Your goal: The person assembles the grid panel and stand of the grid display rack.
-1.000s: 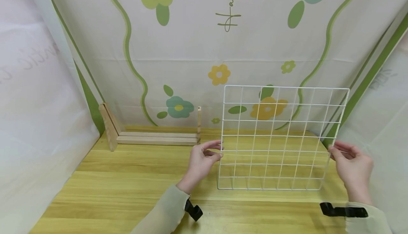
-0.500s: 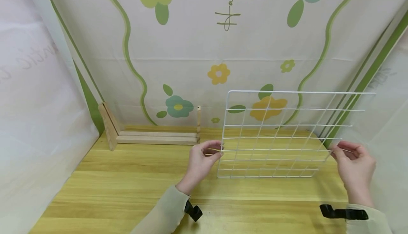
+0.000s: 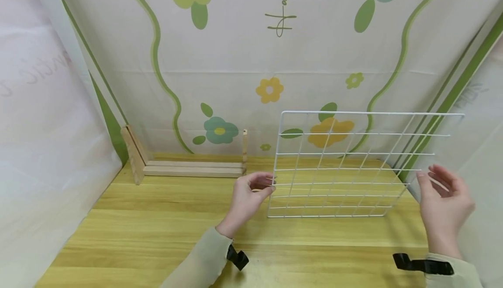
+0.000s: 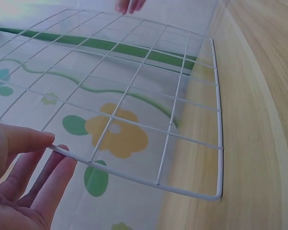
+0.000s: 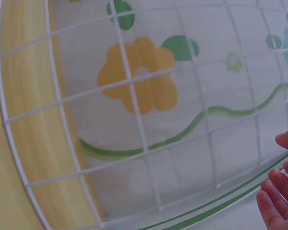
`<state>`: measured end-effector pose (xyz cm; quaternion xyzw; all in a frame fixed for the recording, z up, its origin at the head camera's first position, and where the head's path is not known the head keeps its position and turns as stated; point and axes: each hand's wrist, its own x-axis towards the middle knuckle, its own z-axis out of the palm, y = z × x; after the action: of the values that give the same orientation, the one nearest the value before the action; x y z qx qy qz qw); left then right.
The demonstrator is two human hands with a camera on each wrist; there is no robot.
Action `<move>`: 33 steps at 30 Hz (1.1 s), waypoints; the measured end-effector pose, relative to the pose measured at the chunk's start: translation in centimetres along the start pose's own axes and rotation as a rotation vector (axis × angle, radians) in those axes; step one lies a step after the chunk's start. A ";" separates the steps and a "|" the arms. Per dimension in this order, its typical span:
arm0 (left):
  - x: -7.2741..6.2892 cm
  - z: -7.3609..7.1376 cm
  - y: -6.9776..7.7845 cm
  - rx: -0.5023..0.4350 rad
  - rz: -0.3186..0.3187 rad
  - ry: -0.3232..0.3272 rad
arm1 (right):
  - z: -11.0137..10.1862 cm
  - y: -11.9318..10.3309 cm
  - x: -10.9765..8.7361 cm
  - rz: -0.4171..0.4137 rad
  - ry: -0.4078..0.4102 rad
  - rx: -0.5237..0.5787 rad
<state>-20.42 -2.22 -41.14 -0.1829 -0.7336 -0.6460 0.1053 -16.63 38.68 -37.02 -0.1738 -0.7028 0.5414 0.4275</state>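
Observation:
A white wire grid panel [image 3: 334, 113] stands upright at the right half of the table, leaning, with its lower edge at the tabletop. My left hand [image 3: 247, 196] pinches its left side wire between thumb and fingers. The left wrist view shows the same pinch, the fingers [image 4: 62, 177] at the edge wire of the grid [image 4: 220, 124]. Just off the right side of the panel, my right hand [image 3: 446, 203] is held with fingers spread from the thumb and nothing in them. In the right wrist view that hand [image 5: 281, 187] is apart from the grid wires [image 5: 146, 149].
At the back left of the wooden table [image 3: 157, 218] stands a pale wooden stand [image 3: 192, 172], with a slotted upright at each end and a low bar between. A white cloth with flower prints [image 3: 235, 52] hangs behind the table, and cloth sides flank it.
The grid panel has turned and tilted, its upper right corner swinging out to the right. My right hand has let go of its side wire and moved slightly right. The left hand keeps its pinch.

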 end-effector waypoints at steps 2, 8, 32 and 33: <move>0.0 0.0 0.0 0.003 0.002 0.000 | 0.1 -1.0 -0.5 -0.051 0.025 -0.004; 0.0 0.0 -0.1 0.002 -0.004 0.003 | 0.5 -3.2 -1.1 -0.137 0.022 0.036; -0.1 0.3 0.5 0.009 -0.028 0.027 | 3.2 -6.3 -4.0 -0.123 -0.346 0.102; -0.1 0.3 0.6 0.017 -0.028 0.027 | 3.4 -6.4 -4.1 -0.134 -0.358 0.086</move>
<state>-20.04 -1.85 -40.64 -0.1631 -0.7400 -0.6436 0.1077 -15.55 31.48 -33.04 -0.0091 -0.7540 0.5634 0.3377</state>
